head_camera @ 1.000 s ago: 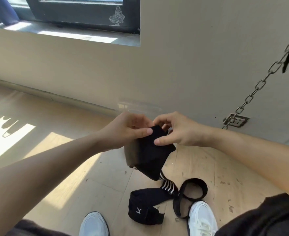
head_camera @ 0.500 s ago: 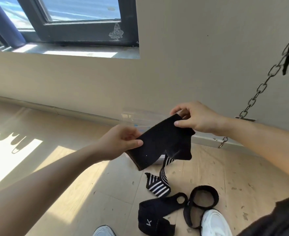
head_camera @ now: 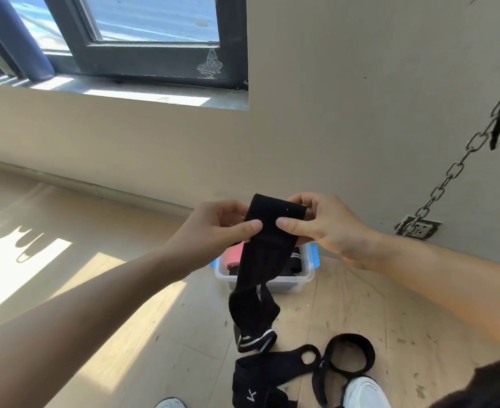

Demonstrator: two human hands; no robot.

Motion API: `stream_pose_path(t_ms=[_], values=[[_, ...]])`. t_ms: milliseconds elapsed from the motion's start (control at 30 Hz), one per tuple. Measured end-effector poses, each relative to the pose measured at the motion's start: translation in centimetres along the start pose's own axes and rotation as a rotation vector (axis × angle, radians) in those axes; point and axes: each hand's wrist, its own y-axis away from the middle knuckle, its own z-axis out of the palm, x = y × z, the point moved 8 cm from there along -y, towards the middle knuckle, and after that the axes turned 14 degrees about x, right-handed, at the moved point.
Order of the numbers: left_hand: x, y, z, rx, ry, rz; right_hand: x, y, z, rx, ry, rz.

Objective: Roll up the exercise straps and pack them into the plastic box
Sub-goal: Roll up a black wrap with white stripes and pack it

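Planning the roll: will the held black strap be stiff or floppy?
Probably floppy: the black strap hangs limp below the left hand and right hand, folding over near its striped end. Likely light, since fingertip pinches alone carry it.

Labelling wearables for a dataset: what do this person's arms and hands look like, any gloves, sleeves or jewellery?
The left hand and right hand are bare: no gloves, rings or markings. The left forearm and right forearm are uncovered, with no sleeve, watch or band in view. A black garment shows at the lower right edge.
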Motion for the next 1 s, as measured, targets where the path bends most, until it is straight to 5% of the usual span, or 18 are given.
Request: stream_pose_path(t_ms=[233, 500, 667, 867, 1000], values=[[0.6, -0.1, -1.6, 0.157, -0.019, 0.073, -0.1, -0.2, 0.6, -0.043, 0.066, 0.027], [1.8, -0.6, -2.5, 0.285, 0.13, 0.088, -3.3, -0.5, 0.3, 0.018, -0.049, -0.219], [2.9, -1.1, -4.6, 0.48, -0.039, 0.17, -5.1, -1.2, 0.3, 0.012, -0.064, -0.242], [4.2, -1.9, -3.1, 0.116, 0.091, 0.181, -6.7, -1.7, 1.2, -0.08, -0.029, -0.248], [4.6, -2.0, -3.8, 0.138, 0.126, 0.186, -7.4, -1.8, 1.3, -0.059, -0.061, -0.245]])
